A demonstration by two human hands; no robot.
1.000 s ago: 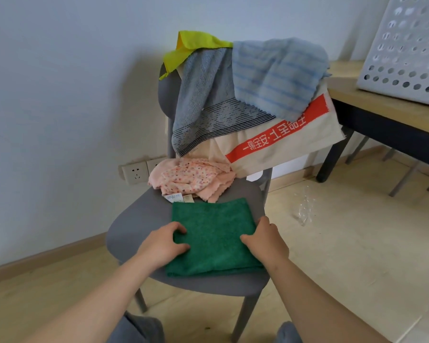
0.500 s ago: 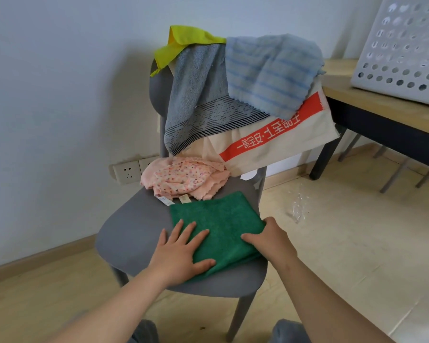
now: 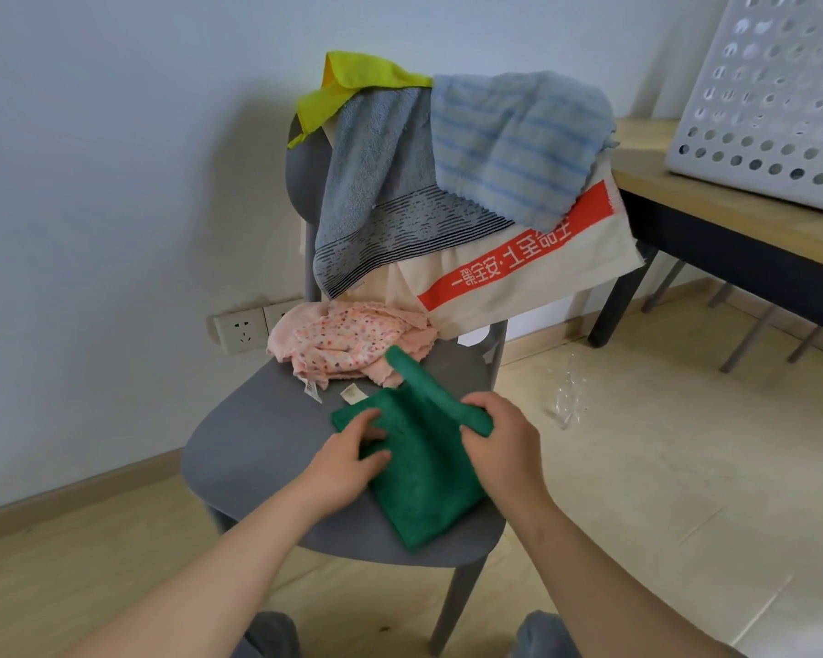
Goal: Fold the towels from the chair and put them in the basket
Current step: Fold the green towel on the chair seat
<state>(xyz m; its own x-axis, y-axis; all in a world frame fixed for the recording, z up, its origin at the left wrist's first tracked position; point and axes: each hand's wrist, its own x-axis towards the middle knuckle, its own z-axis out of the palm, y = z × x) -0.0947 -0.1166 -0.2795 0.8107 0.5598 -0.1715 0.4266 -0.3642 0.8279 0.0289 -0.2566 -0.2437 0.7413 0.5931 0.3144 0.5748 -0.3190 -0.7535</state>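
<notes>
We see both forearms (image 3: 238, 577) bare as far as the frame shows them, and the left hand (image 3: 348, 460) and right hand (image 3: 500, 439) likewise uncovered. At the bottom edge we make out grey-blue trousers (image 3: 269, 636) over both knees.

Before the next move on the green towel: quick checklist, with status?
1. Grip of right hand on green towel, raised edge: ok, fingers curled round it.
2. Press of left hand holding the towel to chair seat: ok.
3. Towel wholly on the seat: ok, near corner close to the front rim.
4. Fold laid flat: not ok, edge is in the air.
5. Raised edge clear of pink dotted cloth: cannot tell, they overlap in view.
6. Opening of basket on table free: cannot tell, only its perforated wall shows.
</notes>
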